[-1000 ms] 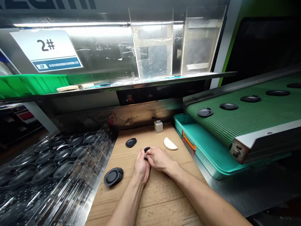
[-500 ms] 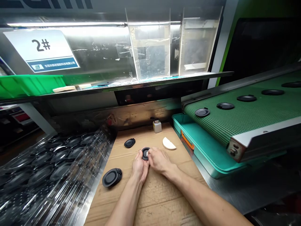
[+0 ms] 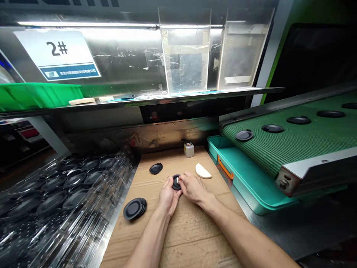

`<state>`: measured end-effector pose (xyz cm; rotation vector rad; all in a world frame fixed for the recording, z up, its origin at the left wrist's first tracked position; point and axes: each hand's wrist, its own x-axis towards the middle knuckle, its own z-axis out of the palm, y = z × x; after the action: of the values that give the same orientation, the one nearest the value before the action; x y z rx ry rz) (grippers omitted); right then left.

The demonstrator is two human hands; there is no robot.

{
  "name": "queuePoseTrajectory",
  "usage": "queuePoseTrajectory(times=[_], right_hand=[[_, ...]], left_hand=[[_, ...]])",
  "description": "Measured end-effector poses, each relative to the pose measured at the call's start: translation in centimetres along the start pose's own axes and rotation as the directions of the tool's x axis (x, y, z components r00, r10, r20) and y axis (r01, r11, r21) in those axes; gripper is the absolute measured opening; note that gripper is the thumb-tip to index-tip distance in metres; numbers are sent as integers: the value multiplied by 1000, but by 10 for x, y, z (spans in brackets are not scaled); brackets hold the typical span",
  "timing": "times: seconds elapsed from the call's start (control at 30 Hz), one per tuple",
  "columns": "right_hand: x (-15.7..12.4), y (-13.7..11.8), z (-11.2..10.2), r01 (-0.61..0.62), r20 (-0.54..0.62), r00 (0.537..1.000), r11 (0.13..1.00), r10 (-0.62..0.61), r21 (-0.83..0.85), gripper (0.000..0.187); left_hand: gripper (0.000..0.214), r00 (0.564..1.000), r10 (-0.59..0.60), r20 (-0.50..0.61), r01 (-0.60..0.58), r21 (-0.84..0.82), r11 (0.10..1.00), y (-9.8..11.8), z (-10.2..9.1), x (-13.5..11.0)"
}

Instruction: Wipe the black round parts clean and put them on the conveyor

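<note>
Over the cardboard sheet (image 3: 184,234), my left hand (image 3: 168,196) is closed around a small black round part (image 3: 175,182), holding it up by its rim. My right hand (image 3: 193,188) is closed in a pinch on a small white bit (image 3: 177,180) pressed against the part's face. A stack of black round parts (image 3: 135,208) lies to the left of my left wrist. A single black part (image 3: 156,168) lies farther back on the cardboard.
A white half-round piece (image 3: 202,171) and a small white bottle (image 3: 189,149) sit behind my hands. Clear plastic trays (image 3: 55,197) holding black parts fill the left. A green conveyor belt (image 3: 295,141) carrying several black parts ends over a teal bin (image 3: 242,178) on the right.
My right hand's fingers have moved onto the face of the black part, with a white bit now showing at the fingertips. My left hand has kept hold of the part.
</note>
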<state>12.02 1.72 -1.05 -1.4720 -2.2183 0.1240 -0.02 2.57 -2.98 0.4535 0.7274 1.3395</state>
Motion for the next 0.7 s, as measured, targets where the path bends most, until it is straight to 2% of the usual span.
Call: queuePoseTrajectory(times=[0.17,0.23,0.3,0.43,0.6,0.67,0.7], right_hand=[[13,-2,6,-82,-133,988,995,74,-56,21],[12,4,5,-168,-129,979,983,159,-66,21],[8,12,4,-193,-101,977,979,186,-62,20],[1,19,1,-109,-115,987,993,113,34,18],[1,16,0,-71,-170,981,989,93,131,18],[-1,16,0,-24,-125,991,984,47,179,16],[-3,16,0,17,-52,999,974,-5,224,16]], left_hand=[[14,999,10,51,-11,27,1000,-2,3,-4],[17,999,-4,41,2,40,999,-1,3,-4],[17,1000,15,20,-16,38,999,-1,3,-4],[16,999,48,-9,-48,14,999,-1,2,-2],[20,998,51,-31,-51,-7,999,0,2,2],[24,999,25,-46,-26,-13,1000,2,0,4],[27,998,16,-58,-17,-16,1000,4,-1,5]])
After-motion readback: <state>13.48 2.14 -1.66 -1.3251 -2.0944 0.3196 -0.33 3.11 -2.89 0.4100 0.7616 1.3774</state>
